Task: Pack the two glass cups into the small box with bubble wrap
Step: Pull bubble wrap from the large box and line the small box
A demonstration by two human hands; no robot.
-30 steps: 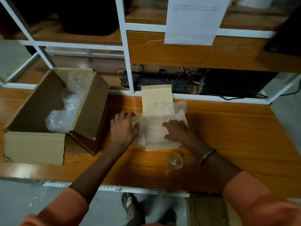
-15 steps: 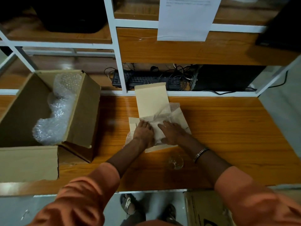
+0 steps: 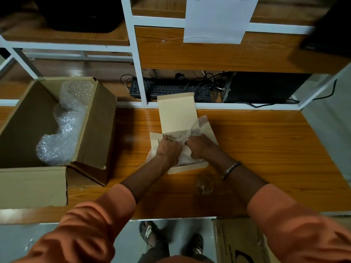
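Observation:
A small beige box [image 3: 177,114] stands open on the wooden desk, its lid flap tipped back. Clear bubble wrap [image 3: 202,122] fills it and spills over the rims. My left hand [image 3: 168,149] and my right hand [image 3: 199,146] are both inside the box, side by side, fingers curled into the wrap. One clear glass cup [image 3: 204,185] stands on the desk just in front of the box, under my right wrist. The second cup is not visible; what lies under the wrap is hidden.
A large open cardboard box [image 3: 95,128] with a roll of bubble wrap [image 3: 62,126] sits at the left of the desk [image 3: 275,149]. A keyboard [image 3: 169,89] and cables lie on the shelf behind. Another carton [image 3: 237,242] stands on the floor at the right.
Both hands have come together from flat on the sheet's sides into the small box, bunching the bubble wrap inward. The camera view has shifted slightly.

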